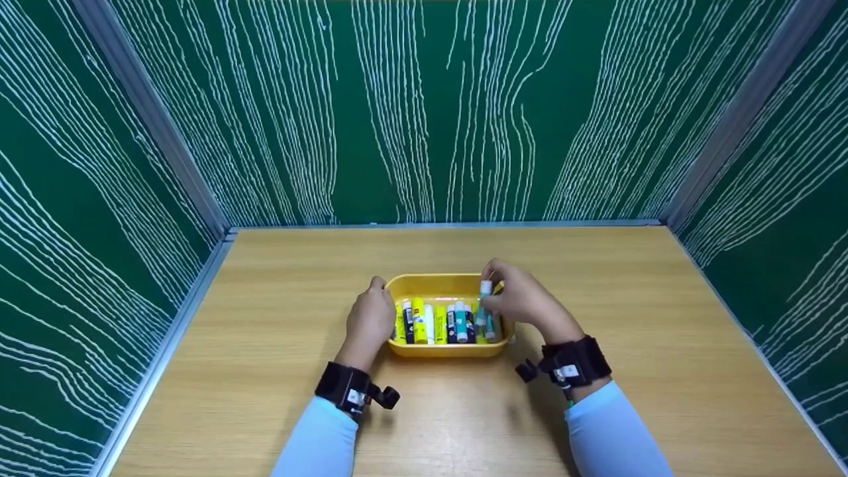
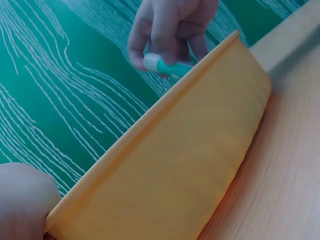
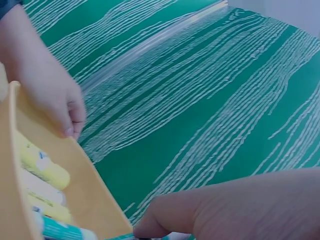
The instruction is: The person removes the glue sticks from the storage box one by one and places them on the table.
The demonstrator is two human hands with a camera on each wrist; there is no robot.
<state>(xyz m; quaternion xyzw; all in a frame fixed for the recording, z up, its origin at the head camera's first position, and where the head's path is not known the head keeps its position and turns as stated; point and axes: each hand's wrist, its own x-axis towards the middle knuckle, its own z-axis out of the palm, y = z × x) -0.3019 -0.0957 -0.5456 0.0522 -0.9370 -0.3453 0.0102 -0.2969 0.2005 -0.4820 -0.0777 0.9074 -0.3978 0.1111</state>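
A yellow plastic basket (image 1: 444, 352) stands on the table, with a row of glue sticks in yellow, white, teal and dark colours lying inside. My left hand (image 1: 371, 319) grips the rim at its left end. Over the right end, my right hand (image 1: 527, 296) pinches a teal glue stick (image 1: 483, 306) with a white cap, tilted upright above the others. The left wrist view shows that capped end (image 2: 151, 63) just beyond the rim, between thumb and fingers. In the right wrist view, a yellow glue stick (image 3: 47, 167) lies against the inner wall, while the right fingertips are mostly cut off.
The wooden table (image 1: 278, 285) extends around the basket. Green panels (image 1: 444, 132) with white wavy lines enclose it at the back and both sides, joined by grey metal posts (image 1: 159, 112). Black straps with small cameras (image 1: 575, 363) sit on both wrists.
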